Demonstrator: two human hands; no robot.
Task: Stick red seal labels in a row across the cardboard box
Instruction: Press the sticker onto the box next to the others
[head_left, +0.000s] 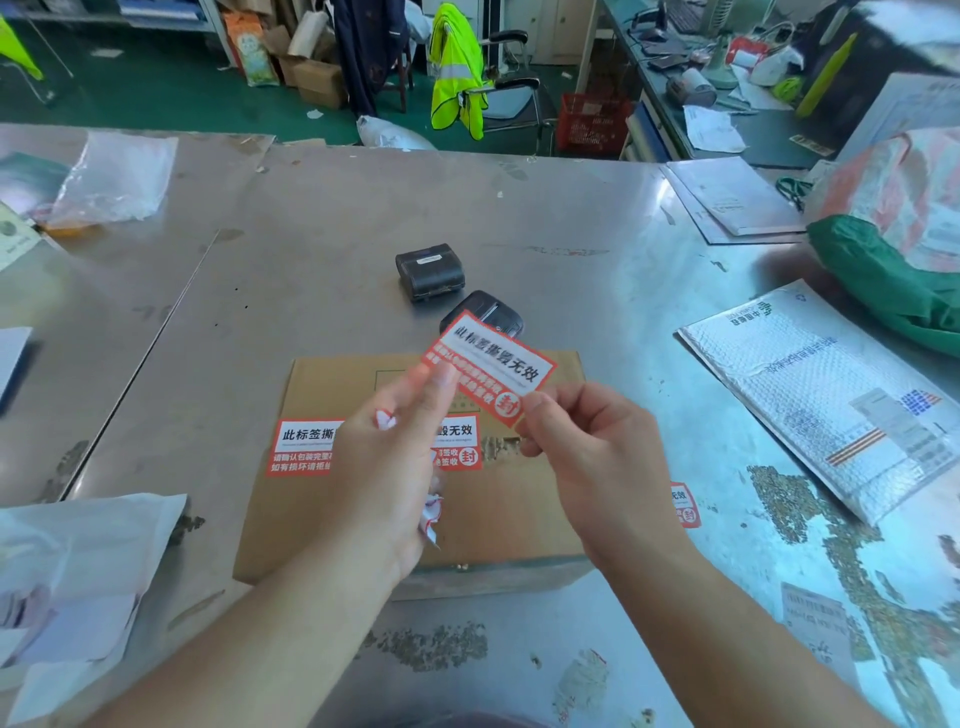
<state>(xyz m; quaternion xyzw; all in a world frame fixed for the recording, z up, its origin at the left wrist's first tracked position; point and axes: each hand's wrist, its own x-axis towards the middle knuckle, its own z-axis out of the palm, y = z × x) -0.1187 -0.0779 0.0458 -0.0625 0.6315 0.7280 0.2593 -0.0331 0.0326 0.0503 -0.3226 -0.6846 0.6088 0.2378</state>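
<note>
Together, pinching a red seal label (488, 366) at its near edge with left hand (389, 452) and right hand (592, 452), above the cardboard box (509, 519) on the tabletop (311, 270); clutching crumpled backing scraps (431, 512) in the left. Stuck on the box top: a second label (304, 447).

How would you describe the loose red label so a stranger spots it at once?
On the metal table lies a flat cardboard box. Over it, the left hand and right hand pinch a red label. Unlike the stuck label flat on the box, it is tilted in the air.
</note>
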